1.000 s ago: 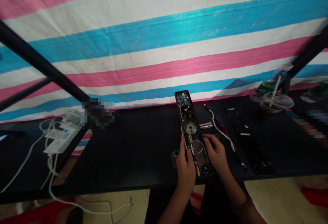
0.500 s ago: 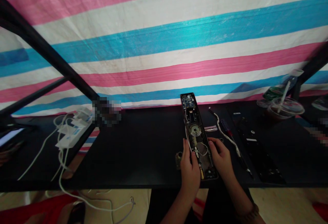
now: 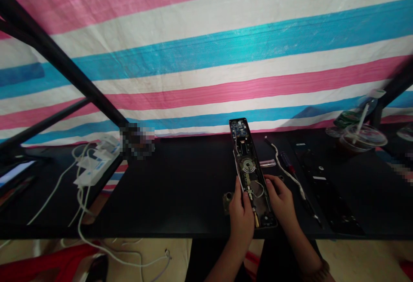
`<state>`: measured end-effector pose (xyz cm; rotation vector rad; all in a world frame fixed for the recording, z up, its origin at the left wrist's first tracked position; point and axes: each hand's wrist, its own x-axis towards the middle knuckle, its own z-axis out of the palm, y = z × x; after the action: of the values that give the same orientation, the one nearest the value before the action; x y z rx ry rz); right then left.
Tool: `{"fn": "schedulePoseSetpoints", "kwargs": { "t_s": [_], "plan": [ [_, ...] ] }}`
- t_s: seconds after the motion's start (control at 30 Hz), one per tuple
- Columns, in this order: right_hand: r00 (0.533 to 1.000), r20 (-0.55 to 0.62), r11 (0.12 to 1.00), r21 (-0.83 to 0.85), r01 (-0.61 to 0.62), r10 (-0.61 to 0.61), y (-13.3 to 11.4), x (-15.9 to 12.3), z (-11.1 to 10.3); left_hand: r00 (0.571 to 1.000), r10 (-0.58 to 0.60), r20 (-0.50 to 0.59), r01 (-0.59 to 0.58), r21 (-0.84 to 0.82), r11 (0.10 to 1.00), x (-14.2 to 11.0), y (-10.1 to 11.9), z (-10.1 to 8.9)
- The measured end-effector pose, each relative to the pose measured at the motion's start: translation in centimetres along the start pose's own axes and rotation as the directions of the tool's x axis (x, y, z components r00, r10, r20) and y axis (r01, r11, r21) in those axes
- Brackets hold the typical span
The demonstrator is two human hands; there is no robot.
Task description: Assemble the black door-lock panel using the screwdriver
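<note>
A long, narrow black electronic device casing (image 3: 251, 174) lies open-side up near the table's front edge. It shows a blue circuit board (image 3: 239, 129) at the far end, a round metal part in the middle and thin white wires with a brass-coloured piece nearer me. My left hand (image 3: 241, 215) is closed along its left side, thumb over the inner edge. On the right side, my right hand (image 3: 281, 198) grips the rim with curled fingers. A small dull metal part (image 3: 227, 202) sits just left of my left hand.
Right of the casing lie a small clear packet (image 3: 267, 163), a white cable (image 3: 284, 170), a screwdriver (image 3: 285, 160) and a long black panel (image 3: 329, 202). A drink cup (image 3: 363, 139) and a bottle stand at the back right. White power strips (image 3: 93, 170) with cords are on the left.
The whole view has shifted slightly, so things appear a little further right. Both hands keep the same hold on the casing.
</note>
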<state>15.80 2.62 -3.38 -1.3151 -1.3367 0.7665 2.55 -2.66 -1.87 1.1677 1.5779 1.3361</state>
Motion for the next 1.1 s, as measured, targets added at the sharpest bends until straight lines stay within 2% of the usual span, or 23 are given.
{"fn": "schedulePoseSetpoints", "kwargs": {
  "t_s": [0.4, 0.9, 1.1],
  "plan": [
    [1.000, 0.016, 1.000, -0.009, -0.004, 0.004, 0.32, -0.13, -0.10, 1.000, -0.022, -0.016, 0.021, -0.050, 0.999, 0.26, -0.63, 0.06],
    [0.999, 0.012, 0.999, -0.023, 0.035, -0.035, 0.21, -0.11, -0.19, 1.000, -0.005, -0.021, 0.004, -0.029, 1.000, 0.19, -0.24, -0.12],
    [0.999, 0.045, 1.000, -0.004, 0.011, -0.010, 0.46, -0.28, -0.24, 0.999, -0.024, -0.026, 0.023, -0.034, 0.999, 0.23, -0.11, -0.19]
  ]
}}
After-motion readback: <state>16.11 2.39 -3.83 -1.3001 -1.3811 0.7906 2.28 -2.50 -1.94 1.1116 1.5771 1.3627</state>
